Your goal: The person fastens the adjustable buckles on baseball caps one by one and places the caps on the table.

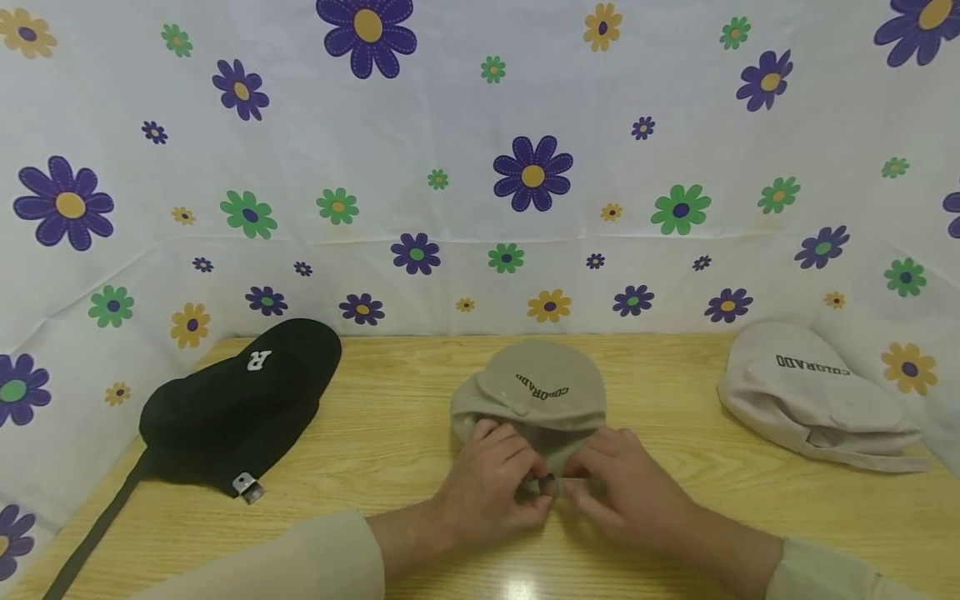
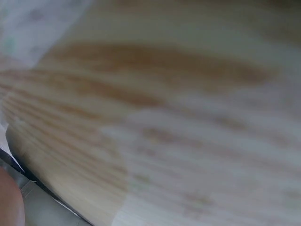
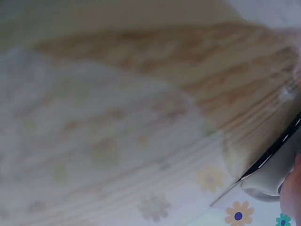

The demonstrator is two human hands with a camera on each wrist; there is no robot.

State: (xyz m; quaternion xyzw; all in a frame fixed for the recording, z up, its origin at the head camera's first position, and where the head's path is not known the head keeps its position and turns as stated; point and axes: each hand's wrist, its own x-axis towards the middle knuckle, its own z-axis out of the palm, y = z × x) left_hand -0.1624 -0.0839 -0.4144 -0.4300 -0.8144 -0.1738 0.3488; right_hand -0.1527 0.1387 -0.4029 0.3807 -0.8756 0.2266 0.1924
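A beige baseball cap (image 1: 546,371) marked COLORADO lies mid-table in the head view, its opening toward me. At its near edge, my left hand (image 1: 491,479) pinches the back strap close to a small dark metal buckle (image 1: 548,484). My right hand (image 1: 626,487) pinches the same strap just right of the buckle. Fingers hide most of the strap, so I cannot tell how it runs through the buckle. Both wrist views are mostly blurred; a fingertip (image 2: 9,202) shows at the left wrist view's lower left, and another fingertip (image 3: 291,197) at the right wrist view's edge.
On the wooden table (image 1: 390,400), a black cap (image 1: 232,408) with a white R lies at left, its long strap hanging loose toward the front. A paler COLORADO cap (image 1: 802,392) sits at right. A flower-printed white cloth (image 1: 450,125) stands behind and beside the table.
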